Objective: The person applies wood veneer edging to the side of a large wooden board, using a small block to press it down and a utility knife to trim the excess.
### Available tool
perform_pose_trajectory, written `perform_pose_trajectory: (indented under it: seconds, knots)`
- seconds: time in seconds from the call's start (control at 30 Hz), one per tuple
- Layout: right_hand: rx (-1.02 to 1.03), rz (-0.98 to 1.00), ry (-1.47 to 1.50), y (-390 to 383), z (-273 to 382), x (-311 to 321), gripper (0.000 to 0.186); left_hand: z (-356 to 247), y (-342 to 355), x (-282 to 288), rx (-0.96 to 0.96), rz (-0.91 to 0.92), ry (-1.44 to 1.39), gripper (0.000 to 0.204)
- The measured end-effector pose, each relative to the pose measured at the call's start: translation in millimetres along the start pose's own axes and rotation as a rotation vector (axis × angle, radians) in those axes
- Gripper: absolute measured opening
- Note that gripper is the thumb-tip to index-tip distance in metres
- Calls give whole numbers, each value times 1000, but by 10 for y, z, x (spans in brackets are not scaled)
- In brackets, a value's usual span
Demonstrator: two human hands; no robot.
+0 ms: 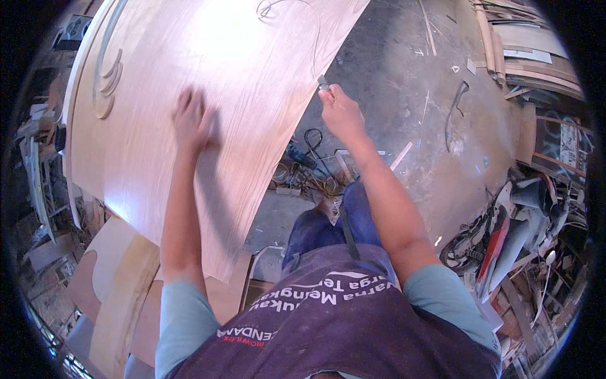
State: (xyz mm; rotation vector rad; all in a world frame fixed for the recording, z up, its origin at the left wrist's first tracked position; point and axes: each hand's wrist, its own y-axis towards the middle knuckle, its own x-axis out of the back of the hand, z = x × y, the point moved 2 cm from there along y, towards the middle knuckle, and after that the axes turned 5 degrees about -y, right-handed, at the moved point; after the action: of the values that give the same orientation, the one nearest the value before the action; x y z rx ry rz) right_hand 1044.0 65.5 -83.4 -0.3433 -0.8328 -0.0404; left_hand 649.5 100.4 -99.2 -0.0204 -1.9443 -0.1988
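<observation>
A wide pale wood-grain sheet fills the upper left, lit by a bright glare. At its right edge, my right hand grips a small grey tool with some red; I cannot make out its exact kind. A thin strand curls over the sheet and runs down to that tool. My left hand is over the sheet, left of the tool, its fingers apart and slightly blurred, seemingly resting on the surface with nothing held.
Curved strips lie on the sheet's left. Cables and a blue power tool sit on the concrete floor. A red-and-grey motorbike and stacked boards are at right. More board offcuts lie lower left.
</observation>
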Motion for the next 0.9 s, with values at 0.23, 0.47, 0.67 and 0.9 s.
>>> perform_pose_trajectory:
  seconds: [0.23, 0.47, 0.67, 0.9]
  knots:
    - [46, -76, -2, 16, -123, -39, 35, 416, -2116, 648, 119, 17, 200, 80]
    - [78, -10, 35, -348, -13, -210, 34, 292, -2057, 656, 161, -7, 216, 83]
    - [60, 34, 45, -1010, 47, -588, 32, 359, -2077, 646, 153, -9, 221, 81]
    - [68, 68, 90, -1630, 161, -902, 34, 361, -2100, 613, 141, -11, 230, 81]
